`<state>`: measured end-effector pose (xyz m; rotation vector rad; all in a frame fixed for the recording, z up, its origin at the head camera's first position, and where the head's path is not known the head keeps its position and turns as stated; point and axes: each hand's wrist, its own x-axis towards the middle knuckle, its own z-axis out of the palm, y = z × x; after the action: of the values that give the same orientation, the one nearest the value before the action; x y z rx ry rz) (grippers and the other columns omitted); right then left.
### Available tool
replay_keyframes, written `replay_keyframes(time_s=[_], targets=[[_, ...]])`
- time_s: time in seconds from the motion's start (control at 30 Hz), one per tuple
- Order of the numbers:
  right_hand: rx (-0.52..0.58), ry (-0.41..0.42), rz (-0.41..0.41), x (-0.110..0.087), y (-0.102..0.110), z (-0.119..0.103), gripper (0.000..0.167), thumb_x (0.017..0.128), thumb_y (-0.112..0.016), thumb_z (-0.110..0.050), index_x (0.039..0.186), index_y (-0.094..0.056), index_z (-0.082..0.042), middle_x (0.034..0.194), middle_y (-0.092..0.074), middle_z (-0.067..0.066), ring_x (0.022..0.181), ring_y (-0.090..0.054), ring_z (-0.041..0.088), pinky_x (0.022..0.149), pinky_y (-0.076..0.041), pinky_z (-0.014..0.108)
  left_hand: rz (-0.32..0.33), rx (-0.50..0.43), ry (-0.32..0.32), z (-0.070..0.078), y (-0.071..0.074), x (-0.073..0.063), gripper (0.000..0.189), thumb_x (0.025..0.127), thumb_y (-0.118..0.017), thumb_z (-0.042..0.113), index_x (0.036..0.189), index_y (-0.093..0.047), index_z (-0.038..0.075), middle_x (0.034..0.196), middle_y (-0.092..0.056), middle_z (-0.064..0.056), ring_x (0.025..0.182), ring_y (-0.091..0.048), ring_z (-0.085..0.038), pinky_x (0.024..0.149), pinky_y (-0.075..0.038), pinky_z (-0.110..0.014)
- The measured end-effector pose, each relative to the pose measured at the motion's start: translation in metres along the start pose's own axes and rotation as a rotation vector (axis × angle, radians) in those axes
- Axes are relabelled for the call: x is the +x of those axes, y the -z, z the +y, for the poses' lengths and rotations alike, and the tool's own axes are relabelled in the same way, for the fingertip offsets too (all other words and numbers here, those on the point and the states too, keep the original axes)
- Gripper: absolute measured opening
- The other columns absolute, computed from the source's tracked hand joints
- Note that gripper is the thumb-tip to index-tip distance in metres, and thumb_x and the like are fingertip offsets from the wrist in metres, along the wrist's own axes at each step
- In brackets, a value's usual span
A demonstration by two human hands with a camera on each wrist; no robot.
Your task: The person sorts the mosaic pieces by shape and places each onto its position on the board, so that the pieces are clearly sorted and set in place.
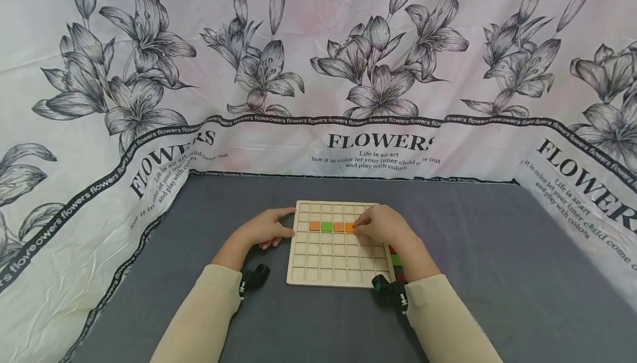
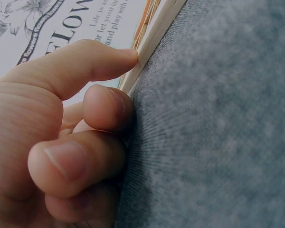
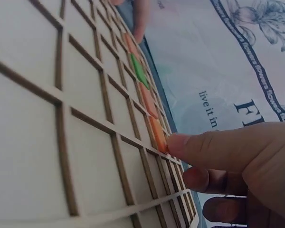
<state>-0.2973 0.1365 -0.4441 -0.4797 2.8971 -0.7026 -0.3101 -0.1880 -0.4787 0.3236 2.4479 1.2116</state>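
Observation:
A square wooden grid board [image 1: 319, 274] lies flat on the grey cloth. In one upper row sit an orange tile [image 1: 315, 226], a green tile [image 1: 327, 226], another orange tile [image 1: 339, 227] and a brighter orange tile [image 1: 349, 228]. At that brighter tile, my right hand [image 1: 385, 226] has thumb and fingertips together on its right end; the right wrist view shows the thumb [image 3: 179, 144] against it. My left hand [image 1: 264, 228] touches the board's left edge with an outstretched finger and the thumb, its other fingers bent beside the edge.
More coloured tiles [image 1: 395, 259], red and green among them, lie along the board's right side, partly hidden by the right forearm. A flower-printed white curtain [image 1: 278, 147] stands behind the grey cloth [image 1: 239, 197] and along both sides.

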Motion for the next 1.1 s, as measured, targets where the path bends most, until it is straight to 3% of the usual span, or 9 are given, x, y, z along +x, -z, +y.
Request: replay_keyframes(time_s=[0.33,0.5,0.67,0.87,1.1], targets=[[0.168,-0.018,0.017,-0.009,0.021,0.02,0.023,0.101,-0.068,-0.024,0.116,-0.078,-0.009,0.115,-0.068,0.009,0.094,-0.059,0.024,0.079,-0.051,0.043,-0.001,-0.006,0.001,-0.001,-0.002,-0.001,0.076,0.095,-0.075,0.025,0.161,-0.038,0.024,0.051,-0.053,-0.008,0.034,-0.039,-0.016,0.038,-0.036,-0.031],[0.217,-0.027,0.025,-0.013,0.031,0.034,0.023,0.101,-0.068,-0.023,0.114,-0.076,-0.006,0.108,-0.067,0.008,0.088,-0.058,0.024,0.077,-0.049,0.043,-0.007,-0.01,0.003,0.0,-0.002,-0.001,0.076,0.095,-0.075,0.024,0.161,-0.038,0.024,0.052,-0.054,-0.007,0.034,-0.039,-0.016,0.039,-0.036,-0.031],[0.246,-0.079,0.007,-0.018,0.039,0.049,0.021,0.1,-0.07,-0.022,0.111,-0.075,-0.005,0.104,-0.068,0.007,0.092,-0.061,0.024,0.083,-0.051,0.046,-0.004,-0.013,-0.002,-0.001,-0.001,-0.001,0.076,0.095,-0.075,0.024,0.161,-0.038,0.024,0.052,-0.054,-0.007,0.034,-0.04,-0.016,0.038,-0.036,-0.03],[0.266,-0.159,-0.065,-0.03,0.049,0.068,0.023,0.094,-0.075,-0.018,0.111,-0.072,-0.002,0.107,-0.068,0.01,0.099,-0.06,0.028,0.089,-0.049,0.051,0.0,-0.017,-0.007,-0.002,-0.001,0.0,0.075,0.095,-0.075,0.025,0.16,-0.039,0.024,0.052,-0.054,-0.008,0.034,-0.039,-0.017,0.038,-0.035,-0.03],[0.258,-0.293,-0.209,-0.04,0.055,0.08,0.024,0.088,-0.08,-0.013,0.105,-0.068,-0.002,0.096,-0.06,0.008,0.083,-0.053,0.025,0.066,-0.045,0.038,-0.004,-0.015,-0.006,-0.001,0.0,0.001,0.075,0.095,-0.076,0.025,0.16,-0.039,0.025,0.052,-0.054,-0.008,0.034,-0.039,-0.017,0.038,-0.036,-0.031]])
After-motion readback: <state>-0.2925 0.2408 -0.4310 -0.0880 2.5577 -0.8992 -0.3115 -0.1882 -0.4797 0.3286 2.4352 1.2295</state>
